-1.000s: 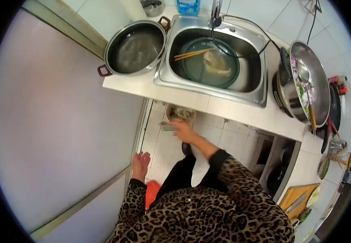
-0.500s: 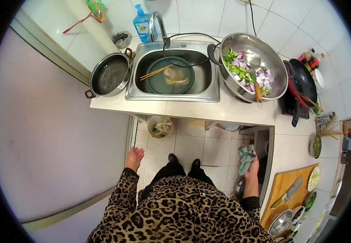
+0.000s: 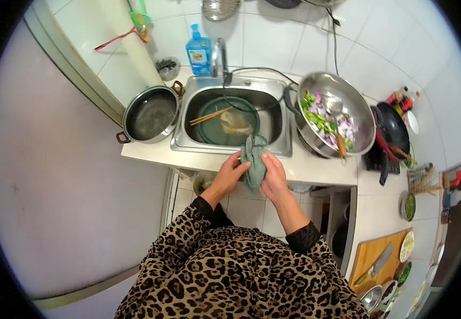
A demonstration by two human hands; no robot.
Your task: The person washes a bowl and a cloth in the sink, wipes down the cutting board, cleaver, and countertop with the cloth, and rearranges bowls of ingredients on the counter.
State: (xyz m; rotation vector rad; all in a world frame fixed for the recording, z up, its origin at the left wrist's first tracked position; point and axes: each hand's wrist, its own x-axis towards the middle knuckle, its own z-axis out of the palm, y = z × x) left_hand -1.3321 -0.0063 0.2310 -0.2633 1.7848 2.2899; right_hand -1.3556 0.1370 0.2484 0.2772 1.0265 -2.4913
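A crumpled grey-green cloth (image 3: 254, 165) hangs between my two hands at the sink's front edge. My left hand (image 3: 231, 174) grips its left side, and my right hand (image 3: 274, 176) has its right side between thumb and fingers. Just beyond them is the steel sink (image 3: 273, 125), where a green basin (image 3: 209, 130) holds water and a pale piece of food (image 3: 234, 123). Wooden chopsticks (image 3: 209, 116) lie across the basin's left rim.
Left of the sink stands a two-handled pot (image 3: 149, 114); right of it, a large steel wok (image 3: 360, 101) with chopped vegetables. A blue bottle (image 3: 199, 55) is behind. At lower right, a cleaver (image 3: 382, 258) lies on a cutting board (image 3: 366, 252).
My right hand has come from the lower right to the sink's front with the cloth. My left hand has moved up and right and taken hold of it too.
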